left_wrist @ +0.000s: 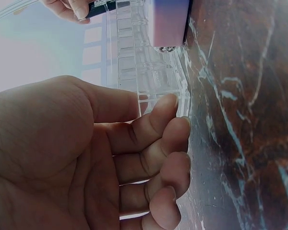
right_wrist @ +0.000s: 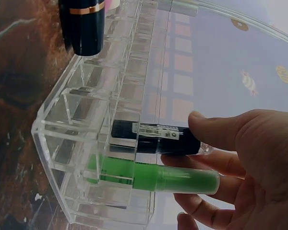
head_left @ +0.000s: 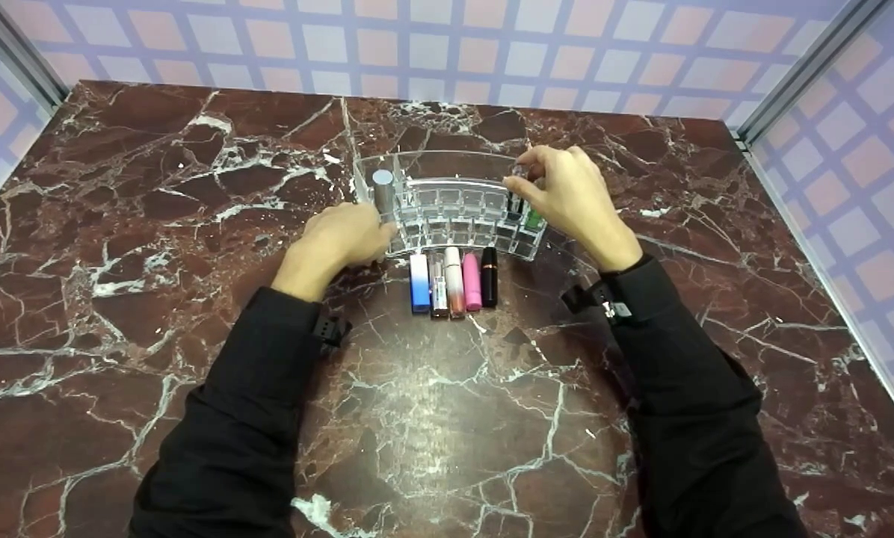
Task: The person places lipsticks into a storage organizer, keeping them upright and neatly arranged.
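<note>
A clear acrylic lipstick organizer (head_left: 458,181) with curved tiers of compartments stands on the table. My left hand (head_left: 342,233) holds its left end; in the left wrist view the thumb and curled fingers (left_wrist: 169,108) are at the clear wall (left_wrist: 156,72). At the far right end, my right hand (head_left: 578,187) pinches the top of a black lipstick tube (right_wrist: 153,136) with a white label. Its lower end sits inside a rear compartment. Beside it, a green tube (right_wrist: 149,177) with a frosted cap stands in the end compartment. A silver-topped tube (head_left: 383,190) stands at the organizer's left.
Several tubes lie side by side before the organizer: a blue-white one (head_left: 419,284), a small labelled one (head_left: 439,290), a white-and-orange one (head_left: 454,284), a pink one (head_left: 472,280) and a black one (head_left: 489,276). Checked panels (head_left: 447,52) enclose the marbled table (head_left: 447,418).
</note>
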{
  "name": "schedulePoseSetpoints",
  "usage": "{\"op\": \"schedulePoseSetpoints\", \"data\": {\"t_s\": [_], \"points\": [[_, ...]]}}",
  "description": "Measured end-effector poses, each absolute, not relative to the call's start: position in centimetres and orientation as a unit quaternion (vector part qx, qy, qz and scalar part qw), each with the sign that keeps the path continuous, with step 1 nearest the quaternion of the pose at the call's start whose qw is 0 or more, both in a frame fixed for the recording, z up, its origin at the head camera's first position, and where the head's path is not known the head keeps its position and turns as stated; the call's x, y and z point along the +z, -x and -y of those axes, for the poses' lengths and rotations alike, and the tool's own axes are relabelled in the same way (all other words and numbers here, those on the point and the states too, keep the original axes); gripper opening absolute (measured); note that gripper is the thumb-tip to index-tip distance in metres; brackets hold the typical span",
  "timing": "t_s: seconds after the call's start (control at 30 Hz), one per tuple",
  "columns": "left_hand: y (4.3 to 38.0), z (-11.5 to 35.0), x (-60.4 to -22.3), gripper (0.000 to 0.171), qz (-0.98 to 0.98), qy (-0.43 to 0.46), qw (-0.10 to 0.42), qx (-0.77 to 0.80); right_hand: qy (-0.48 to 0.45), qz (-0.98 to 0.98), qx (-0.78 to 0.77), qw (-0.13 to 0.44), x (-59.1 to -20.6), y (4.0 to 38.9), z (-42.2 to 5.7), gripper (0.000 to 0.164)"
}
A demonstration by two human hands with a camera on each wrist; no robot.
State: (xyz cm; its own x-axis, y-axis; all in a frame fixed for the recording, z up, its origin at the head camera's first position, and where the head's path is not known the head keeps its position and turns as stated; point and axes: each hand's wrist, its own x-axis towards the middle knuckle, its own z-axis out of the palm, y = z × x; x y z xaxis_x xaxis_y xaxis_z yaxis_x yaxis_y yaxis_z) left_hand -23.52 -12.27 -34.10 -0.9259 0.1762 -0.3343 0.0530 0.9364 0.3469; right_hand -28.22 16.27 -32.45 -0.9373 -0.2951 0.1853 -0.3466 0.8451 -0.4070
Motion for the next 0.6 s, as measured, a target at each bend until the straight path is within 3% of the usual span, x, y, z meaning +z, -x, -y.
{"op": "schedulePoseSetpoints", "data": {"t_s": [0.27, 0.6], "points": [[23.44, 12.3, -34.09, 0.04, -0.966, -0.058, 0.185, 0.169, -0.166, 0.96, 0.222, 0.034, -32.34, 28.25, -16.45, 0.039], [23.43, 12.19, -34.03, 0.041, -0.966, -0.058, 0.186, 0.169, -0.161, 0.965, 0.206, 0.009, -32.03, 28.13, -16.85, 0.046]]}}
